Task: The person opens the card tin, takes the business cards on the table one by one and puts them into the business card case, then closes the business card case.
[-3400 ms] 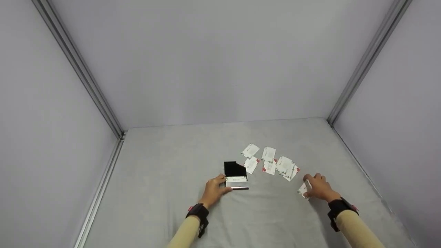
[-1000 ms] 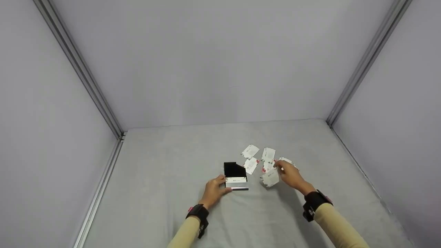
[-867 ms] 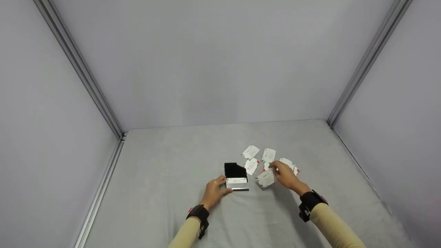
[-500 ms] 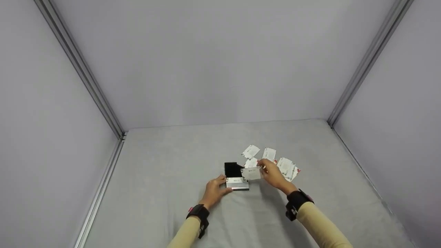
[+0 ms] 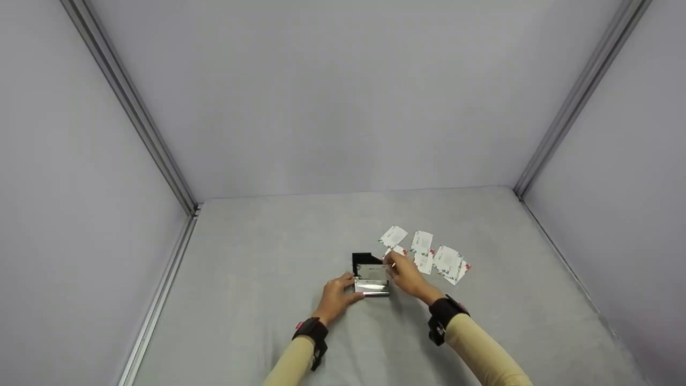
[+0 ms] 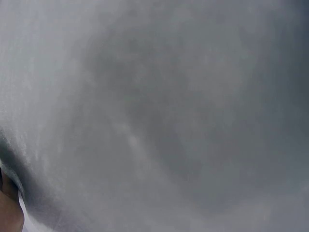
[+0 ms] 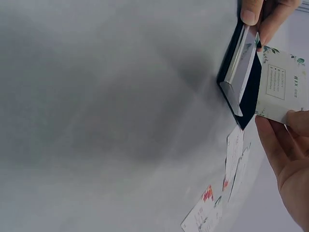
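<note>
A small card case (image 5: 372, 288) with a silver body and an upright black lid (image 5: 360, 259) stands open on the grey table. My left hand (image 5: 349, 287) grips its left end; the left hand's fingertips (image 7: 252, 14) show at the top of the right wrist view. My right hand (image 5: 391, 268) pinches a white card (image 5: 371, 272) by its right edge and holds it right over the case's opening. In the right wrist view the same card (image 7: 281, 89) lies against the case (image 7: 237, 77), with my right hand's fingers (image 7: 282, 145) below it. The left wrist view shows only blurred grey surface.
Several white cards with red and green print lie loose behind and right of the case (image 5: 394, 236) (image 5: 422, 241) (image 5: 449, 262). Two of them show in the right wrist view (image 7: 236, 157) (image 7: 203, 220). Grey walls with metal corner rails (image 5: 568, 118) close in the table.
My right hand picked a card off the table at the right and carried it left to the open case. My left hand stayed on the case.
</note>
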